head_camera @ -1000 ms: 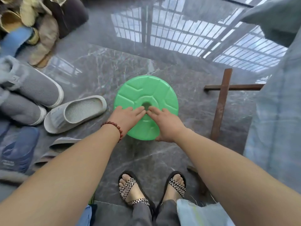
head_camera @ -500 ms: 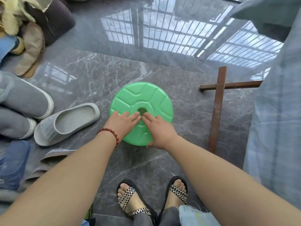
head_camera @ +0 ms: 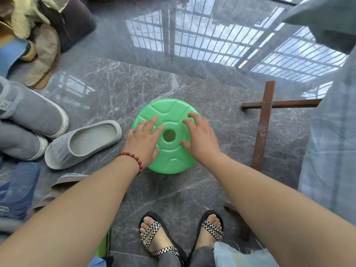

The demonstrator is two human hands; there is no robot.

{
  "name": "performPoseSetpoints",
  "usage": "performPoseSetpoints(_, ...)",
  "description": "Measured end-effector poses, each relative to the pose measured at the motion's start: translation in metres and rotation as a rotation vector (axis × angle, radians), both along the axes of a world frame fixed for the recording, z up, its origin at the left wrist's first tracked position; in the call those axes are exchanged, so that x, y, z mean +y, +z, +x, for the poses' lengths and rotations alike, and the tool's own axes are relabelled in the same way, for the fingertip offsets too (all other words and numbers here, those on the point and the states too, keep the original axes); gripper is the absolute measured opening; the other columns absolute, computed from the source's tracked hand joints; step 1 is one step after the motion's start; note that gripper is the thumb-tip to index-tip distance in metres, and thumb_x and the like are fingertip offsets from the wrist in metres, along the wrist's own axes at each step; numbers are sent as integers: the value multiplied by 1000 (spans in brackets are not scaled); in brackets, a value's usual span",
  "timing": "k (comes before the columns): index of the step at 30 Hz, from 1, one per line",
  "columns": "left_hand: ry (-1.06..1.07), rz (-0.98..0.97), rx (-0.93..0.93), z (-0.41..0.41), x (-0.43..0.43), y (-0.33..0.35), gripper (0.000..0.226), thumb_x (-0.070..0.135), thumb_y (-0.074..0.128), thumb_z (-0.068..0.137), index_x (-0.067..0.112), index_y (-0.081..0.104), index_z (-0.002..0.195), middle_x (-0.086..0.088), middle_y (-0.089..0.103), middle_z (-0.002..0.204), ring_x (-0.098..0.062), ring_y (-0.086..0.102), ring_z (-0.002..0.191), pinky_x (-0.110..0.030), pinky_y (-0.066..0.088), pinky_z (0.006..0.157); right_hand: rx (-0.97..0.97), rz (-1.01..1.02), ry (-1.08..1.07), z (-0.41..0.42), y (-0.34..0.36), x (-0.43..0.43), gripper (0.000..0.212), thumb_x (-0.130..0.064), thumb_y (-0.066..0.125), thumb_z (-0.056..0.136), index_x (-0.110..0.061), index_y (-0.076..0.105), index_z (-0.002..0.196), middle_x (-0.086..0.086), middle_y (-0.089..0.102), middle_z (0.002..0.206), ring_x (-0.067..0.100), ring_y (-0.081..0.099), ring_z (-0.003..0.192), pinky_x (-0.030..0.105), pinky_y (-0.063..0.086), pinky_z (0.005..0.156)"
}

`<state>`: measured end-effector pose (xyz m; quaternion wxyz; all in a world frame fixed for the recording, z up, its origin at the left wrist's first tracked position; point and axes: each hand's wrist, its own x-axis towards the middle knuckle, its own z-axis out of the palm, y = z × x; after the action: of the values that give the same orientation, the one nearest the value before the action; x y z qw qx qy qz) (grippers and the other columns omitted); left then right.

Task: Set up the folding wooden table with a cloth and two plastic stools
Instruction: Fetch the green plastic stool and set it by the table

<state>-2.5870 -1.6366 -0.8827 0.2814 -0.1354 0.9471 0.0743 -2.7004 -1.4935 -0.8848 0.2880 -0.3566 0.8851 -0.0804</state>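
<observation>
Two hands, left hand (head_camera: 144, 141) and right hand (head_camera: 200, 138), rest flat with fingers spread, gripping nothing, on green stool (head_camera: 169, 108), flanking its centre hole (head_camera: 169, 135).

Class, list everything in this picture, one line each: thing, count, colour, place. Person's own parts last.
green stool: one, green, floor centre
wooden table frame: one, brown, floor right
cloth: one, blue-grey, hanging at right edge
slipper: one, light grey, left of stool
shoes: two, grey, left edge
clog: one, blue, lower left
sandals: two, black checkered, on feet, bottom
bracelet: one, red beads, left wrist
left hand: one, flat on stool
right hand: one, flat on stool
</observation>
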Motion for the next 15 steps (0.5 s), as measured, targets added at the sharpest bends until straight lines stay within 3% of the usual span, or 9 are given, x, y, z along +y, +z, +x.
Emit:
performPoseSetpoints(3, 403, 63, -50, -6, 5, -5, 93, 49, 62, 83, 27, 2, 150, -7, -18, 155, -39, -2, 143, -56, 25, 109, -38, 33, -128, -3, -4, -4, 83, -32, 70, 83, -18, 21, 148, 1, 8, 158, 25, 10, 145, 42, 23, 114)
performPoseSetpoints(6, 684, 212, -107, -7, 11, -13, 102, 51, 62, 82, 33, -15, 147, -15, -26, 152, -49, 16, 138, -51, 28, 110, -134, 7, -290, -2, -10, -4, 96, -33, 73, 80, -21, 10, 151, 0, 3, 159, 26, 14, 144, 41, 25, 114)
performPoseSetpoints(9, 759, 251, -79, -7, 13, -18, 103, 53, 61, 82, 38, -19, 145, -16, -24, 153, -47, 33, 131, -46, 34, 108, -242, -42, -496, 3, -16, -1, 104, -34, 77, 76, -21, 7, 152, 1, 13, 158, 24, 20, 144, 40, 23, 115)
performPoseSetpoints(15, 693, 264, -46, -6, 0, -24, 106, 52, 67, 78, 43, -16, 144, -11, -20, 155, -45, 32, 133, -47, 35, 108, -287, -82, -729, 18, -14, -1, 101, -34, 76, 77, -24, 9, 152, -2, 23, 154, 19, 30, 139, 35, 30, 109)
